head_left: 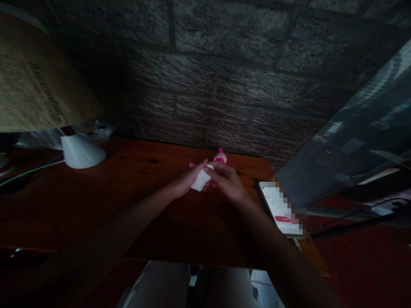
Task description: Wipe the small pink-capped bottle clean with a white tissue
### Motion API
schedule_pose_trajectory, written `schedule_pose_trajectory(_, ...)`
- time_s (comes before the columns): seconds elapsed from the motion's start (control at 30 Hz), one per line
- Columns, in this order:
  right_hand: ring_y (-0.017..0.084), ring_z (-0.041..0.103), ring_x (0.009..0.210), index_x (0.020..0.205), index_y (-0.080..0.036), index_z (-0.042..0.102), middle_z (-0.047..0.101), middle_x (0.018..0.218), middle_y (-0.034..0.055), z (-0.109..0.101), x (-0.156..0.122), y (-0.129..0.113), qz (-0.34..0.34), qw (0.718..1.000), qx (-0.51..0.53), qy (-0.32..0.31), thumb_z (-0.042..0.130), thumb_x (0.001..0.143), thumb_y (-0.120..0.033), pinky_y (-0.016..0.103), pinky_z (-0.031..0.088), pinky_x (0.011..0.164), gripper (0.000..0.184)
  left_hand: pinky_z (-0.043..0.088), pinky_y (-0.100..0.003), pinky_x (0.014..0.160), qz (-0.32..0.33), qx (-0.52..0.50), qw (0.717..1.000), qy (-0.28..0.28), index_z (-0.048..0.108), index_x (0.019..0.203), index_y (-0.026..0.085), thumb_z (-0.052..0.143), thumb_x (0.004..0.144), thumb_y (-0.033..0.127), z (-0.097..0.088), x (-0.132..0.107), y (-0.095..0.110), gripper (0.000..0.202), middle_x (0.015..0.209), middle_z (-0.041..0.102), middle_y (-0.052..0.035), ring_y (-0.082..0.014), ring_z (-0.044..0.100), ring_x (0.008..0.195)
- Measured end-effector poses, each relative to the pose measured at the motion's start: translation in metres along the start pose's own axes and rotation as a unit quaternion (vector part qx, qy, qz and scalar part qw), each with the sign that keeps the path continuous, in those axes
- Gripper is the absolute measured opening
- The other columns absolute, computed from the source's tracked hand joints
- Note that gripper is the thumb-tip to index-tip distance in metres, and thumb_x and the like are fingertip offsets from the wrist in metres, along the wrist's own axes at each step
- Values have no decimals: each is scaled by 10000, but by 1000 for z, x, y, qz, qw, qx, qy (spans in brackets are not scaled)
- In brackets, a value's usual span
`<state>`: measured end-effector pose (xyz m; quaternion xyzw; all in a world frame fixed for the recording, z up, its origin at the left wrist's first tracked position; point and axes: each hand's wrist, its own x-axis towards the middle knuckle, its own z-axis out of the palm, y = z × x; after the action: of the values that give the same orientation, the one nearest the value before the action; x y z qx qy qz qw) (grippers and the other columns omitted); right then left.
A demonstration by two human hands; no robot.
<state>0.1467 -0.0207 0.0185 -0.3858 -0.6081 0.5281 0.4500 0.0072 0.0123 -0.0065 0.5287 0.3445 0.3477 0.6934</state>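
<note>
I have the white piece (201,180) right between the two hands, over the middle of the table (154,218), though I cannot tell from here whether its underside rests on anything. With twelve o'clock toward the brick wall (205,77), its long axis runs from about one to seven, the upper end tucked in where the fingers of both sides meet. The left hand (184,183) comes in from nine o'clock and lies along the piece's left flank; the right hand (230,183) comes in from three, its thumb against the upper end. Neither is nearer, since both touch it, and I read the fingers on each side as drawn in narrow, holding that white piece, with some of them hidden behind it. Just past the hands, between one and two, I see a pink-and-pale item (220,157), and a small pink tip (192,165) pokes out at eleven. A phone (278,209) lies well apart near four o'clock, and the lamp base (81,152) stands farther off, between nine and ten
</note>
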Motion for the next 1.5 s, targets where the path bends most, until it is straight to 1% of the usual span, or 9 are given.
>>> schedule_pose_trajectory(0.1,99,597,497,903,-175,661,648,601,-24,-1,2,1,2,1000,12,11,695,778,-481,205,380,451,333,354,-230,443,15,89,996,14,612,598,135,310,883,701,-3,-2,4,701,483,559,-52,-108,497,422)
schedule_pose_trajectory(0.2,93,582,490,884,-176,686,645,592,-21,-2,4,3,8,1000,19,5,714,764,-468,209,366,453,317,366,-228,461,12,119,993,26,611,615,135,268,907,676,-4,-5,6,704,487,556,-40,-110,497,441)
schedule_pose_trajectory(0.33,94,565,480,907,-181,695,639,585,-22,-4,4,5,15,999,34,13,733,746,-448,218,361,455,314,392,-226,462,17,88,996,9,643,674,120,286,895,697,-3,-3,2,714,550,595,-54,-112,525,464)
schedule_pose_trajectory(0.5,77,493,446,860,-170,689,592,568,-39,-9,5,2,26,993,68,95,770,688,-462,228,357,456,348,467,-250,487,15,-1,999,-29,673,849,97,356,871,710,-2,1,-5,691,682,667,-98,-140,591,520)
schedule_pose_trajectory(0.63,63,412,449,820,-163,688,511,520,-64,-13,7,0,0,987,89,131,787,660,-446,222,328,451,339,501,-258,538,45,11,999,-26,670,969,92,439,866,681,-1,-2,-7,641,766,694,-111,-149,624,594)
schedule_pose_trajectory(0.77,67,407,463,865,-170,675,507,533,-61,-12,7,1,7,990,87,107,759,693,-470,220,317,451,356,476,-239,525,64,30,997,-8,686,893,92,404,891,664,-3,-2,-9,638,699,674,-98,-129,595,558)
schedule_pose_trajectory(0.93,69,407,468,757,-175,624,515,559,-48,-10,7,3,15,994,71,78,743,710,-499,228,322,453,349,454,-229,507,67,11,998,-15,689,861,105,409,884,671,-5,1,-11,632,718,681,-102,-122,583,550)
schedule_pose_trajectory(1.27,78,420,451,813,-188,614,495,522,-62,-11,7,5,11,998,49,48,732,729,-501,241,318,449,345,478,-269,581,12,-57,998,-29,694,926,94,415,905,624,-4,3,-7,599,774,699,-130,-173,637,675)
schedule_pose_trajectory(1.5,90,477,474,820,-184,615,543,548,-39,-11,6,5,12,998,42,40,716,747,-507,245,338,461,345,436,-244,546,16,-101,994,-33,656,1026,112,495,904,544,-5,0,-6,477,709,666,-79,-157,612,646)
